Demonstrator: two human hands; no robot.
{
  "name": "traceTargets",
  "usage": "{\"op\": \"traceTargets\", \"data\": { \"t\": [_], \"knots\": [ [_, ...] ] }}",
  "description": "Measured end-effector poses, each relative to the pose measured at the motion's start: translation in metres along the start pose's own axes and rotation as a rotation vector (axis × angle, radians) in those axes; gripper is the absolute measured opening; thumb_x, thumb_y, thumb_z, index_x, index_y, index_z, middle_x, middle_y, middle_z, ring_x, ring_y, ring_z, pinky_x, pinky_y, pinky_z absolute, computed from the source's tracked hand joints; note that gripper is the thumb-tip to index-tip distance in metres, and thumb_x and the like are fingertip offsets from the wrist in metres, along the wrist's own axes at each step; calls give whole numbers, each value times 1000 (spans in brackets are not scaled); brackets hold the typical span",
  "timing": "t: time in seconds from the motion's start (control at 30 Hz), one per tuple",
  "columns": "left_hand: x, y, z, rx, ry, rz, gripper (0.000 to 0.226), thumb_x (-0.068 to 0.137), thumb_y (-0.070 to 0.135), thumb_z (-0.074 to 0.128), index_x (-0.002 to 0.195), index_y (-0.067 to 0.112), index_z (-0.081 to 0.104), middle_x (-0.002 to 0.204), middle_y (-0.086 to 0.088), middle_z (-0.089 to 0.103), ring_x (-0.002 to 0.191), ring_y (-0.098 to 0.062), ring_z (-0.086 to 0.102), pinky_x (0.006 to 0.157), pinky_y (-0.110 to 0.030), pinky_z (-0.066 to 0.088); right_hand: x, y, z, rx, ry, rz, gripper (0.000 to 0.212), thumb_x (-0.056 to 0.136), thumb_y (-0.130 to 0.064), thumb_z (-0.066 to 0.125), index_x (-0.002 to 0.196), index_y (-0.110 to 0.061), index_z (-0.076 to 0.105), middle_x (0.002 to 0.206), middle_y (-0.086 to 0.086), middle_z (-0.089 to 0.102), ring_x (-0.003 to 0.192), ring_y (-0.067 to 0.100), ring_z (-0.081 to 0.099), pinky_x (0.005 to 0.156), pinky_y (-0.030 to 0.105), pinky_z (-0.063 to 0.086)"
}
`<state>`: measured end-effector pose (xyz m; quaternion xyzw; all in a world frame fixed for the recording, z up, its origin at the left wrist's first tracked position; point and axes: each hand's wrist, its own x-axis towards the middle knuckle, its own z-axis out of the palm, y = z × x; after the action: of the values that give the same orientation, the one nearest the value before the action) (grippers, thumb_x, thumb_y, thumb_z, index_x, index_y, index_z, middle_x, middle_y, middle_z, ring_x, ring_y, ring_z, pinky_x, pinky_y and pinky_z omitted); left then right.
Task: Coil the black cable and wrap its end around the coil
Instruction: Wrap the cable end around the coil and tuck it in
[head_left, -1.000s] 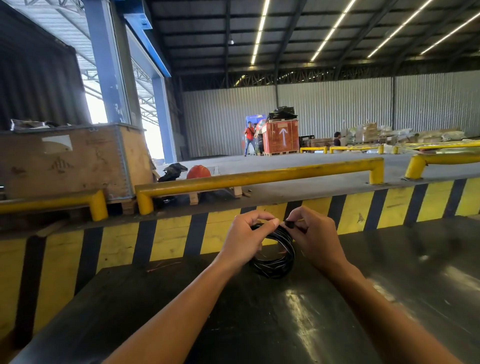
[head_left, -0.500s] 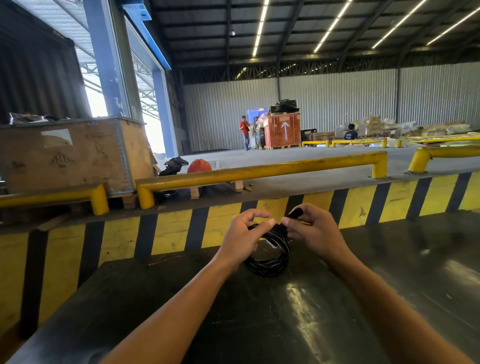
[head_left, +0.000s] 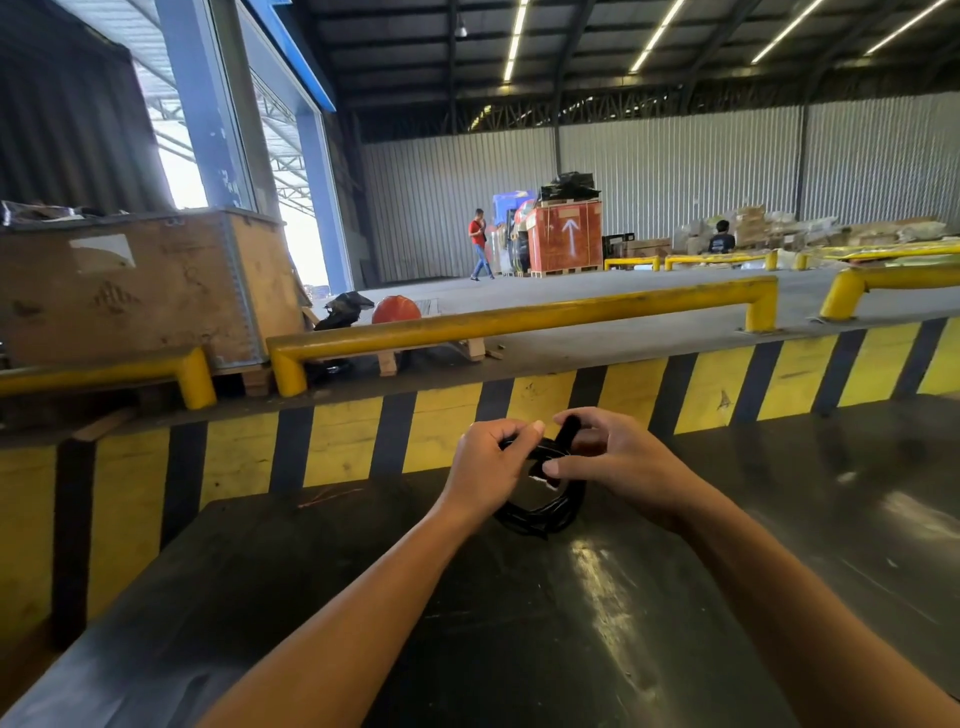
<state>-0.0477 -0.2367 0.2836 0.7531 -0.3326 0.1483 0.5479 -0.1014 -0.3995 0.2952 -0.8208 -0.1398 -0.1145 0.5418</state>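
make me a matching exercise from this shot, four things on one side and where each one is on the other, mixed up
Things:
1. cable coil
2. orange crate
3. wooden box
4. yellow rail

Places:
A. far back by the corrugated wall, white arrow on it
B. between both hands, above the dark surface
C. far left, beside the blue pillar
D. running across the middle, above the striped edge

Pairs: 1-B, 2-A, 3-C, 4-D

The dark table (head_left: 597, 649) under my arms looks like scuffed, glossy metal; the black cable (head_left: 545, 514) seems smooth plastic, slightly shiny; the crate (head_left: 130, 291) is rough wood.
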Motion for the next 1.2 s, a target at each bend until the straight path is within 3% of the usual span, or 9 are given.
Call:
{"op": "traceTargets", "data": {
  "t": [0.13, 0.23, 0.33, 0.47, 0.7, 0.8, 0.9, 1.07, 1.2],
  "knots": [
    [0, -3, 0, 17, 2, -4, 27, 95, 22, 52, 79, 13, 71, 68, 3, 67, 63, -9, 61, 61, -22, 48, -3, -2, -3, -60, -72, 19, 89, 67, -26, 82, 140, -16, 32, 126, 11, 58, 112, 23, 59, 96, 44, 50],
    [-1, -5, -1, 31, 4, -18, 22, 95, 20, 52, 92, 12, 72, 80, 1, 71, 75, -6, 65, 67, -13, 48, -6, -3, 0, -96, -132, 3, 93, 66, -19, 82, 141, -19, 27, 127, 7, 57, 112, 18, 57, 88, 29, 51],
    [0, -2, 0, 49, 3, -21, 23, 96, 20, 51, 91, 11, 72, 79, 0, 70, 73, -6, 65, 66, -14, 48, -4, -2, 8, -129, -34, -40, 85, 71, -16, 78, 139, -18, 28, 104, -3, 66, 95, 10, 63, 75, 21, 51],
    [0, 2, 1, 7, 2, -35, 32, 97, 24, 48, 84, 4, 69, 68, -22, 60, 58, -21, 51, 56, -35, 39, -3, 0, 12, -38, 141, -80, 55, 78, -26, 73, 120, -26, 37, 86, -10, 67, 80, 5, 67, 67, 17, 50],
    [-1, 8, 4, -11, 28, -11, 30, 98, 23, 47, 87, 4, 67, 72, -22, 59, 57, -21, 47, 54, -39, 38, -5, 2, 16, 96, 254, -122, 26, 87, -23, 62, 111, -17, 54, 101, 5, 72, 87, 13, 69, 80, 30, 55],
    [-2, 5, 8, 38, 68, 27, 29, 97, 23, 48, 81, 10, 68, 61, 2, 58, 54, -9, 49, 53, -28, 38, -5, 3, 22, 61, 314, -178, 9, 89, -18, 60, 96, -20, 63, 90, 1, 71, 83, 13, 68, 75, 27, 53],
    [-2, 7, 10, 101, 117, 82, 33, 97, 21, 49, 68, 30, 60, 54, 19, 55, 51, -2, 49, 50, -12, 34, -4, 6, 26, 61, 362, -182, 7, 90, -17, 58, 87, -18, 64, 81, 2, 67, 77, 16, 63, 67, 27, 48],
    [-3, 5, 11, 137, 144, 136, 31, 97, 21, 49, 69, 32, 57, 58, 13, 52, 56, -1, 49, 53, -13, 36, -3, 5, 28, 166, 379, -148, 20, 89, -17, 59, 69, -22, 61, 70, 2, 59, 67, 18, 56, 61, 30, 45],
    [-4, -2, 10, 146, 136, 117, 31, 97, 19, 49, 68, 22, 59, 56, 10, 50, 52, -3, 46, 50, -13, 34, -4, 8, 26, 174, 342, -139, 13, 88, -17, 61, 78, -12, 68, 80, 16, 64, 75, 36, 59, 70, 46, 51]
  ]
}}
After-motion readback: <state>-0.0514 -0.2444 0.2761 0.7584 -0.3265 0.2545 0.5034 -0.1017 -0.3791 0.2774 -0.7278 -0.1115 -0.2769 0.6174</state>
